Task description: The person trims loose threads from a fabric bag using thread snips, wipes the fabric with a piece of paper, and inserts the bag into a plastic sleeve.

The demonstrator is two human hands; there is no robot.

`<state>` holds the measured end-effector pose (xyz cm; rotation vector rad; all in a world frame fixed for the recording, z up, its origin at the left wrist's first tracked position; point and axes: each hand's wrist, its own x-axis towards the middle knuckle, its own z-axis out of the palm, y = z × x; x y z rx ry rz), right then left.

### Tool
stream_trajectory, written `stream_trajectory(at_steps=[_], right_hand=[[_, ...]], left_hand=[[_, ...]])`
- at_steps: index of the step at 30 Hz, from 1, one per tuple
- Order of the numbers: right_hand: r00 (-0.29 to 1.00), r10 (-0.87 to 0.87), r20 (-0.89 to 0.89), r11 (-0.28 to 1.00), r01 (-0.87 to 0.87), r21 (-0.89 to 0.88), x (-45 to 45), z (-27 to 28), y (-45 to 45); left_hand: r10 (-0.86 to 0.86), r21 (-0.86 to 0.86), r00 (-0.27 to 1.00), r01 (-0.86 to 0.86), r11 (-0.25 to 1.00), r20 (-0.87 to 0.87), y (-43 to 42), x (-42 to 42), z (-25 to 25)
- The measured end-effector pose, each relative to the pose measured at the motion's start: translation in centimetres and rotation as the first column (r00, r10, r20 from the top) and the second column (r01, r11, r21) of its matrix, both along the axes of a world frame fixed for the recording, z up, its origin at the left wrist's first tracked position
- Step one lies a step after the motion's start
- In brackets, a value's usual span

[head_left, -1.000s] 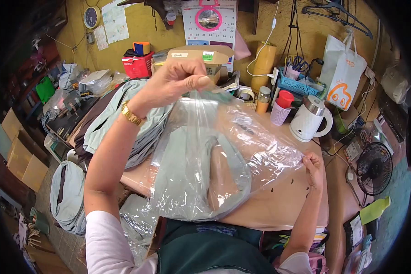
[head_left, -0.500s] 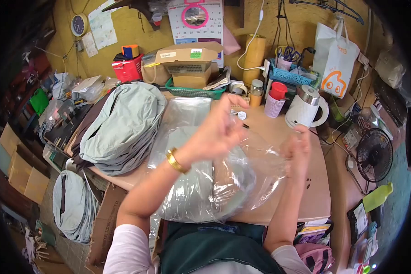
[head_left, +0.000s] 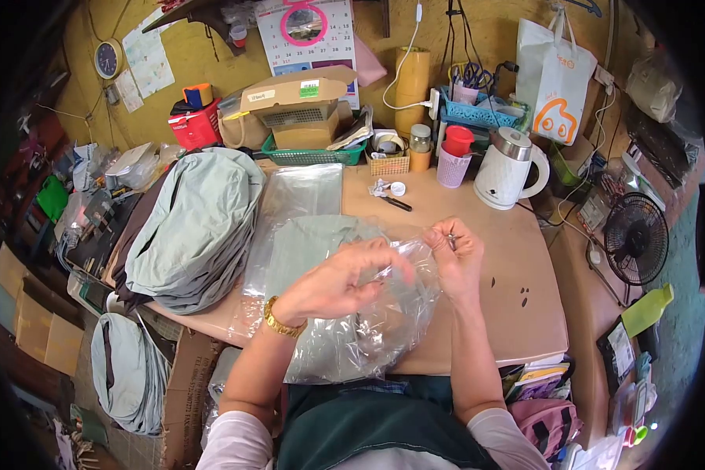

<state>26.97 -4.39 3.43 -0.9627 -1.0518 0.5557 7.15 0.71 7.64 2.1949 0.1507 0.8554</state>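
A clear plastic bag [head_left: 392, 329] lies at the front of the table with folded pale grey-green fabric [head_left: 305, 243] inside its left part. My right hand [head_left: 456, 254] is closed on the bag's gathered right end, holding it raised off the table. Over the middle of the bag is my left hand [head_left: 341, 278], with a gold bracelet at the wrist. Its fingers are curved and apart from the thumb, slightly blurred, and nothing shows between them. Behind the bag lies a flat stack of clear plastic bags [head_left: 305, 188]. A tall pile of grey-green fabric [head_left: 196, 227] stands to the left.
A black-handled tool [head_left: 395, 203] and a white cap [head_left: 398, 189] lie beyond my hands. At the back right stand a white kettle [head_left: 505, 172] and a lilac cup [head_left: 453, 168]. A green tray [head_left: 313, 157] holds a cardboard box [head_left: 301, 110]. A fan [head_left: 636, 237] is at right.
My left hand has come down and toward me over the bag. My right hand has moved left with the bag's end, and the raised plastic has bunched closer. The view has shifted slightly.
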Motion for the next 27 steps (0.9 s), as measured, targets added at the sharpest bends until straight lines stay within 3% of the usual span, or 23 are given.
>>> stream_trajectory(at_steps=[1, 2, 3, 4, 5, 6, 7, 8, 9, 10, 11, 12, 13, 14, 15, 16, 17, 18, 19, 21, 23, 27], right_hand=[[1.000, -0.001, 0.000, 1.000, 0.001, -0.006, -0.1, 0.1, -0.1], [0.982, -0.119, 0.145, 0.992, 0.122, -0.016, -0.5, 0.4, -0.4], [0.930, -0.228, 0.288, 0.971, 0.240, -0.007, -1.0, 0.8, -0.5], [0.930, -0.226, 0.289, 0.971, 0.238, -0.007, -1.6, 0.9, -0.6], [0.825, -0.405, 0.395, 0.913, 0.342, 0.221, -2.3, 1.0, -0.9], [0.758, -0.491, 0.429, 0.866, 0.371, 0.335, -2.8, 1.2, -1.2], [0.681, -0.582, 0.446, 0.803, 0.394, 0.446, -3.3, 1.4, -1.5], [0.634, -0.440, 0.636, 0.898, 0.318, 0.304, -3.6, 1.7, -1.9], [0.562, -0.263, 0.784, 0.956, 0.259, 0.135, -3.8, 1.8, -2.2], [0.563, -0.262, 0.784, 0.956, 0.263, 0.131, -3.6, 1.8, -2.1], [0.546, -0.139, 0.826, 0.959, 0.283, -0.026, -3.2, 1.8, -1.7], [0.532, -0.013, 0.847, 0.936, 0.304, -0.177, -2.8, 1.7, -1.1], [0.532, -0.012, 0.847, 0.936, 0.304, -0.177, -2.5, 1.1, -0.5], [0.676, 0.019, 0.737, 0.958, 0.200, -0.208, -2.1, 0.2, 0.1], [0.795, 0.062, 0.603, 0.971, 0.091, -0.220, -1.7, -0.4, 0.6], [0.796, 0.062, 0.603, 0.971, 0.092, -0.221, -1.4, -0.7, 0.9], [0.877, 0.289, 0.385, 0.931, -0.163, -0.326, -1.1, -0.9, 1.1], [0.859, 0.494, 0.134, 0.831, -0.421, -0.363, -0.8, -1.0, 1.2], [0.860, 0.493, 0.132, 0.831, -0.421, -0.363, -0.4, -1.0, 1.3], [0.717, 0.694, 0.060, 0.634, -0.570, -0.522, 0.3, -1.1, 1.3], [0.717, 0.694, 0.069, 0.641, -0.570, -0.514, -0.1, -0.8, 1.0], [0.745, 0.651, 0.144, 0.673, -0.479, -0.563, 0.1, -0.4, 0.6]], left_hand=[[0.044, 0.072, 0.977, -0.030, 0.997, -0.207, -0.1, -0.4, -0.1], [0.102, 0.148, 0.911, -0.045, 0.988, -0.399, -0.3, -0.6, -0.3], [0.101, 0.146, 0.912, -0.046, 0.988, -0.398, -0.8, -0.5, -0.1], [0.185, 0.178, 0.896, -0.122, 0.976, -0.404, -1.4, -0.1, 0.2], [0.268, 0.212, 0.873, -0.195, 0.957, -0.407, -1.9, 0.2, 0.4], [0.269, 0.212, 0.873, -0.196, 0.957, -0.406, -1.9, 0.5, -0.2], [0.305, 0.301, 0.912, -0.219, 0.928, -0.276, -1.8, 0.8, -1.2], [0.323, 0.382, 0.936, -0.250, 0.889, -0.140, -1.9, 1.0, -1.8], [0.319, 0.379, 0.937, -0.246, 0.892, -0.143, -2.3, 0.8, -1.8], [0.451, 0.511, 0.869, -0.299, 0.806, -0.203, -2.8, 0.7, -1.5], [0.580, 0.639, 0.779, -0.325, 0.697, -0.237, -3.1, 0.6, -1.4], [0.579, 0.639, 0.780, -0.324, 0.697, -0.237, -3.2, 0.6, -1.9], [0.703, 0.749, 0.700, -0.398, 0.530, -0.125, -3.3, 1.0, -2.9], [0.794, 0.826, 0.608, -0.449, 0.340, 0.004, -3.2, 1.2, -3.7], [0.794, 0.825, 0.607, -0.450, 0.342, 0.002, -3.0, 1.4, -4.3], [0.774, 0.777, 0.631, -0.508, 0.371, 0.042, -2.7, 1.5, -4.8], [0.754, 0.724, 0.651, -0.560, 0.402, 0.085, -2.5, 1.6, -5.3], [0.754, 0.725, 0.651, -0.558, 0.403, 0.082, -2.1, 1.6, -5.7], [0.717, 0.699, 0.687, -0.570, 0.432, 0.118, -1.7, 1.5, -6.1], [0.675, 0.673, 0.721, -0.577, 0.462, 0.155, -1.2, 1.7, -6.5], [0.624, 0.639, 0.718, -0.642, 0.424, 0.308, -1.1, 2.0, -6.8], [0.600, 0.591, 0.727, -0.658, 0.466, 0.335, -0.9, 2.2, -6.6]])
